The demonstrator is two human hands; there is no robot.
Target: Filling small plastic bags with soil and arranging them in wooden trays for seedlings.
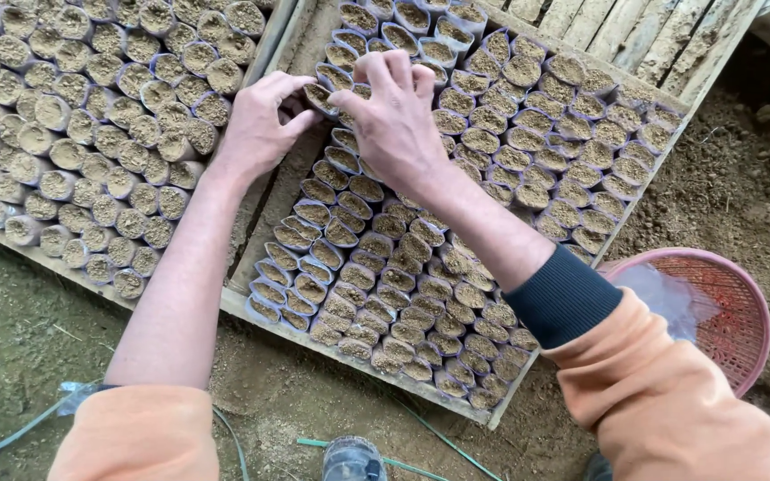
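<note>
Both hands are meeting over the upper left part of the right-hand wooden tray point(349, 349); the left hand point(262, 125) is curling its fingers point(300, 85) and pinching the rim of 1 small soil-filled bag point(320, 94) at the tray's left edge; the right hand point(394, 120) is bending down over the same spot, its fingertips point(342, 100) touching that bag from the other side, so the 2 hands are gripping it between them; the bag is standing in the tray's left column, near the top, tilted slightly and pressed against its neighbours.

The tray is lying on the bare soil floor point(741, 187) and is packed with rows of similar clear plastic bags of brown soil point(403, 294), many leaning; a 2nd tray point(46, 260) to the left is holding tightly packed upright bags point(91, 116); the 2 trays are lying just beside each other. A pink mesh basket point(746, 312) is sitting near the right forearm, with clear plastic point(666, 298) inside it. Orange sleeves point(661, 401) are covering the upper arms, with a dark cuff point(563, 298) on the right; thin green lines point(438, 436) are lying on the floor below the tray.
</note>
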